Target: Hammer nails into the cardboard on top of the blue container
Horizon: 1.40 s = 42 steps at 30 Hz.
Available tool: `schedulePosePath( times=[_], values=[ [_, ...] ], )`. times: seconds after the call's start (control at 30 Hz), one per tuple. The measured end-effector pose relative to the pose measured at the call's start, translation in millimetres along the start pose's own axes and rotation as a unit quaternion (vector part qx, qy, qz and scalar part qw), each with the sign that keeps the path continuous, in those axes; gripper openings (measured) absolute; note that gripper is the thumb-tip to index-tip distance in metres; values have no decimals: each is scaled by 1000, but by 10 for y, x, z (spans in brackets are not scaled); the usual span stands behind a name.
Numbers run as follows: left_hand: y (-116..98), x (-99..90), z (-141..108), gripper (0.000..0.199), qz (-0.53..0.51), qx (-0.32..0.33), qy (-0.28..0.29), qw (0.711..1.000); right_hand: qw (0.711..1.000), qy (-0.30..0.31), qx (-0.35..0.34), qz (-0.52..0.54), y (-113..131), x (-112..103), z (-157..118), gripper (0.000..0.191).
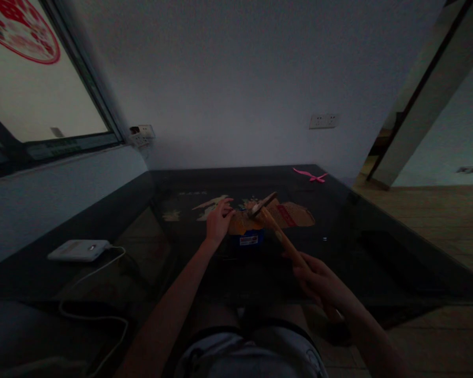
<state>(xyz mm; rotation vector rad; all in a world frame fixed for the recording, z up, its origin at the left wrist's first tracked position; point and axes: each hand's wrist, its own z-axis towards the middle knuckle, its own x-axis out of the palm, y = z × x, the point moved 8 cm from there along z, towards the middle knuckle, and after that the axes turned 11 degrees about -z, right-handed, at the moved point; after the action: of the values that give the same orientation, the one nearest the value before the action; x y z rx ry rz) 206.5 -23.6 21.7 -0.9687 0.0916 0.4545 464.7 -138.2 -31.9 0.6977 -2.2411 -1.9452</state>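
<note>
My right hand [315, 275] is wrapped round the long wooden handle of a hammer [286, 244]. The hammer's dark head [262, 205] is over a brown piece [240, 223], close to its far edge. That piece lies on a small blue box [252, 239] with a pale label. My left hand [219, 218] is at the left side of the brown piece, its fingers bent towards the thumb. Whatever is between those fingertips is too small and dark to make out.
Flower pictures and a brown shape with a red band [291, 214] show on the dark glossy table [299, 189]. A white power bank [81, 250] with a cable lies at left. A pink ribbon [313, 176] is at the far right corner, before the wall.
</note>
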Motion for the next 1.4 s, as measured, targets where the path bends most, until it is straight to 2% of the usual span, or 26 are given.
schedulePosePath(
  times=[0.13,0.27,0.37,0.47,0.5,0.57,0.7,0.8,0.9,1.0,1.1,1.23,1.4],
  values=[
    [16,30,46,25,-18,-12,29,999,1000,9,-8,28,-69,50,25,49],
    [-74,-16,75,34,-34,-15,59,998,998,13,-8,57,-80,70,16,50],
    [-194,-301,23,37,20,6,14,1000,996,9,-12,89,-80,66,-13,48],
    [-216,-619,-161,25,77,-15,-1,997,992,-7,-21,127,-94,32,-49,47],
    [-193,-691,-252,19,103,-36,12,994,990,-13,-26,135,-101,17,-62,48],
    [-119,-744,-476,12,163,-88,75,980,989,-20,-34,144,-117,-5,-94,51],
    [0,-681,-936,13,259,-154,201,932,984,-40,-41,168,-177,-55,-200,53],
    [60,-661,-1105,13,319,-172,233,902,983,-55,-33,172,-229,-77,-312,54],
    [37,-657,-1097,10,337,-137,243,899,982,-76,-15,174,-263,-98,-421,56],
    [-33,-578,-1072,16,321,-60,304,895,980,-107,10,167,-294,-135,-498,55],
    [-24,-545,-1086,19,336,-10,359,871,981,-111,15,160,-306,-145,-524,57],
    [49,-572,-1082,16,372,50,379,846,980,-104,4,170,-300,-142,-527,55],
    [119,-595,-1044,14,387,108,385,831,981,-115,21,156,-312,-154,-550,55]
  ],
)
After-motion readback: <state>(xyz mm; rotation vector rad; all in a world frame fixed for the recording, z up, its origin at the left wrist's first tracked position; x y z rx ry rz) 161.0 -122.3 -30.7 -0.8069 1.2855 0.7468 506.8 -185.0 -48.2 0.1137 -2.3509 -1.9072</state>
